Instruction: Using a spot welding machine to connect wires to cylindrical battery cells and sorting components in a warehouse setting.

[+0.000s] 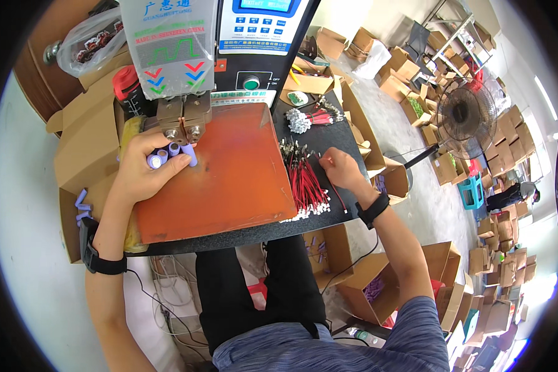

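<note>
My left hand (137, 172) is closed around several purple cylindrical battery cells (190, 155). It holds them just under the paired metal electrodes (185, 118) of a spot welding machine, over an orange board (242, 180). Whether the cells touch the electrode tips cannot be made out. To the right, my right hand (344, 168) has its fingers pinched at a thin red wire (337, 193), which trails toward me over the black table. Beside that hand lies a heap of red and black wires (305, 183) with small white connectors.
Behind the board stands the welder's control panel (254, 37). A white-tipped wire bundle (301, 121) lies on the black table (347, 136). At left, a cardboard box (74, 232) holds loose purple cells, with a red-capped bottle (127, 87) farther back. A fan (465, 115) and boxes fill the right.
</note>
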Action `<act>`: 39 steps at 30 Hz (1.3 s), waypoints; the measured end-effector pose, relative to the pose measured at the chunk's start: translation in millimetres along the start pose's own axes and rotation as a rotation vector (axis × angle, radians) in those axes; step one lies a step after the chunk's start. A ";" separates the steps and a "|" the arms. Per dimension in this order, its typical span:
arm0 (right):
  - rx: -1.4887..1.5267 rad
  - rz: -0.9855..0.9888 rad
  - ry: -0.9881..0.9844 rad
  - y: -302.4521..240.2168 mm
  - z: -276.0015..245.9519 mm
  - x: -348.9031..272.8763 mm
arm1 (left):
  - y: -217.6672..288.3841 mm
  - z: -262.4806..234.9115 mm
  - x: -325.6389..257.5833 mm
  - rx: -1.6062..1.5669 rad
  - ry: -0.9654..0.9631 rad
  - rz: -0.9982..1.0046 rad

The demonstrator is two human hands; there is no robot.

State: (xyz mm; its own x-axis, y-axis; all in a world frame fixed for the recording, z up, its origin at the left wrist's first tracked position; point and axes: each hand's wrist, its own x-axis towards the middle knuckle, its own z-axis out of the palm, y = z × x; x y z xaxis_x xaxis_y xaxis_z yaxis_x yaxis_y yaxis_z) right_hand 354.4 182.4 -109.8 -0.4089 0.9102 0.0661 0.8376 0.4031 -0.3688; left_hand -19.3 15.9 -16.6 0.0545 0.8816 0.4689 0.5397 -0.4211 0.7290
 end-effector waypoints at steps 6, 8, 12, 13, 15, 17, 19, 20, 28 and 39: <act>0.457 0.078 -0.049 -1.4 -33.7 4.0 | 3.7 -7.4 0.6 0.041 -0.086 -0.026; 0.498 0.054 -0.019 -14.4 -47.4 -1.6 | 5.2 -7.2 -0.1 0.009 -0.092 -0.043; 0.583 0.150 0.063 -23.8 -62.2 -3.5 | 3.4 -6.0 -2.2 -0.039 -0.072 -0.044; 0.349 -0.006 0.130 -7.0 -62.7 -1.6 | 5.9 -4.3 0.5 -0.047 -0.077 -0.036; 0.119 -0.171 0.186 7.2 -55.8 3.8 | 6.5 -6.3 0.2 -0.045 -0.075 -0.037; 0.018 -0.177 0.222 9.2 -49.8 5.5 | 2.4 -7.8 -1.9 -0.024 -0.100 -0.077; 0.018 -0.152 0.213 9.8 -46.3 6.3 | -0.3 -4.0 -1.0 -0.027 -0.057 -0.027; 0.019 -0.120 0.207 10.3 -44.5 6.4 | -0.8 -2.2 -0.5 -0.030 -0.022 0.026; 0.004 0.025 0.057 19.7 -33.2 10.7 | -2.2 0.3 1.9 -0.090 -0.017 0.010; 0.110 -0.368 0.277 -85.8 -89.7 6.1 | 4.3 0.2 -0.1 -0.083 -0.021 0.082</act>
State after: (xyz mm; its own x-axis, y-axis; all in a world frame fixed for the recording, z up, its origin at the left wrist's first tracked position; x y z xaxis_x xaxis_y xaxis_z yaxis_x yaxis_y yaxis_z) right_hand 312.5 161.9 5.5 -0.5466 0.7060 0.4503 0.6056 0.7047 -0.3697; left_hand -16.8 14.1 -13.7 0.1133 0.8474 0.5187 0.4618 -0.5071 0.7277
